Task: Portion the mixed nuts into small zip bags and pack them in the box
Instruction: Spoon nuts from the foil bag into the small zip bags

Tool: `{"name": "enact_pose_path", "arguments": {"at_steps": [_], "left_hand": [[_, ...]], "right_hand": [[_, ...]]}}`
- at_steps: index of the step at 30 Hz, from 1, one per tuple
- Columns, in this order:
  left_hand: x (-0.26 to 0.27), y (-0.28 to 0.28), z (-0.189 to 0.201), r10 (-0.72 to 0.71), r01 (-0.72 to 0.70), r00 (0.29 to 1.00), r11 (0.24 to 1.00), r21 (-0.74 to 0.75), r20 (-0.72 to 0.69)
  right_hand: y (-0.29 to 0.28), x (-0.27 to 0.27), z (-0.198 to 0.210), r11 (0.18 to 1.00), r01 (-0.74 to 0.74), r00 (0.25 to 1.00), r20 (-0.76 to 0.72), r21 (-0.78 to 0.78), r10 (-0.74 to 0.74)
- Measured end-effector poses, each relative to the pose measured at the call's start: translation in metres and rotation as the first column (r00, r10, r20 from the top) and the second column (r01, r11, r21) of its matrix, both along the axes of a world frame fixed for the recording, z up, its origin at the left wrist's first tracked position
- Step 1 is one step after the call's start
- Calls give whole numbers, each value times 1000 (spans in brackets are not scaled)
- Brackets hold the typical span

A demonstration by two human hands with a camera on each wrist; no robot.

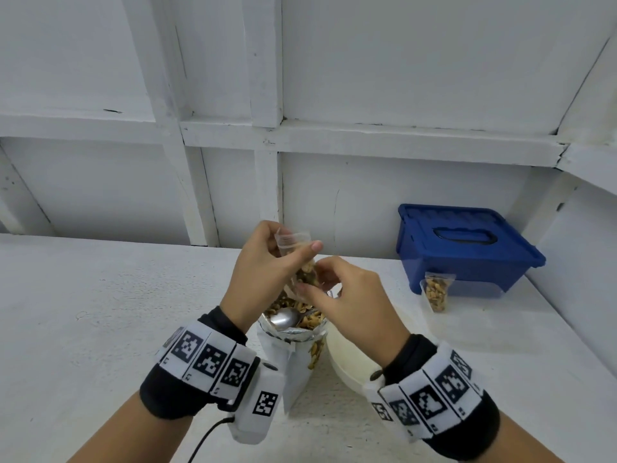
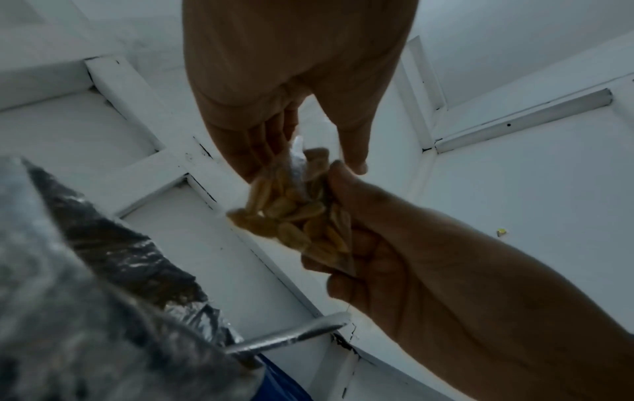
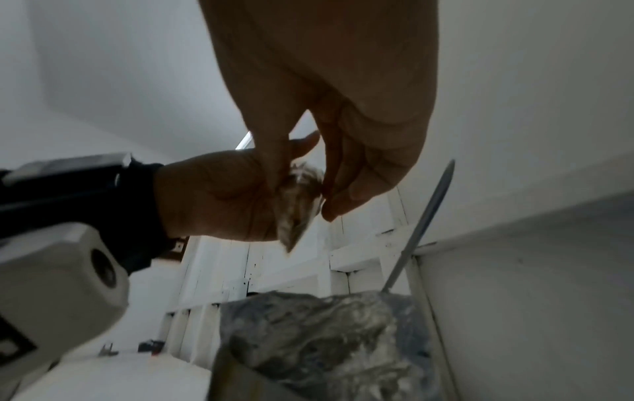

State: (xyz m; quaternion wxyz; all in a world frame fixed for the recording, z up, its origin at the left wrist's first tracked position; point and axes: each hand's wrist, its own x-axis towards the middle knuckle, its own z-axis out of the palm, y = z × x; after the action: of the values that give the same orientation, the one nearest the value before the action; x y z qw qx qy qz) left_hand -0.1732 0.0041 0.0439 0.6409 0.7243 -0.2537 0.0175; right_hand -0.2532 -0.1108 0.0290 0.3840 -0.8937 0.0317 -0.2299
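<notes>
Head view: above the open foil pouch of mixed nuts, in which a spoon lies, the left hand pinches the top of a small zip bag part-filled with nuts while the right hand pinches its lower end; a filled bag leans against the closed blue box on the white table. Left wrist view: left fingers and thumb close on the bag, right fingers curl round its bottom. Right wrist view: right thumb and fingers nip the bag's end, held against the left palm.
</notes>
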Motion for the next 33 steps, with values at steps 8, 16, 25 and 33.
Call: {"name": "enact_pose_path", "arguments": {"at_steps": [8, 16, 25, 33], "left_hand": [[1, 5, -2, -196, 186, 975, 978, -93, -101], [-1, 10, -4, -224, 221, 974, 973, 65, 45], [73, 68, -59, 39, -97, 991, 861, 500, 125], [101, 89, -154, -6, 54, 998, 461, 886, -58]], "right_hand": [[-21, -5, 7, 957, -41, 994, -81, 286, 67], [-33, -6, 20, 928, -43, 998, 50, 371, 26], [-140, -31, 35, 898, 197, 953, 136, 394, -269], [-225, -39, -52, 853, 513, 857, -119, 99, -502]]}}
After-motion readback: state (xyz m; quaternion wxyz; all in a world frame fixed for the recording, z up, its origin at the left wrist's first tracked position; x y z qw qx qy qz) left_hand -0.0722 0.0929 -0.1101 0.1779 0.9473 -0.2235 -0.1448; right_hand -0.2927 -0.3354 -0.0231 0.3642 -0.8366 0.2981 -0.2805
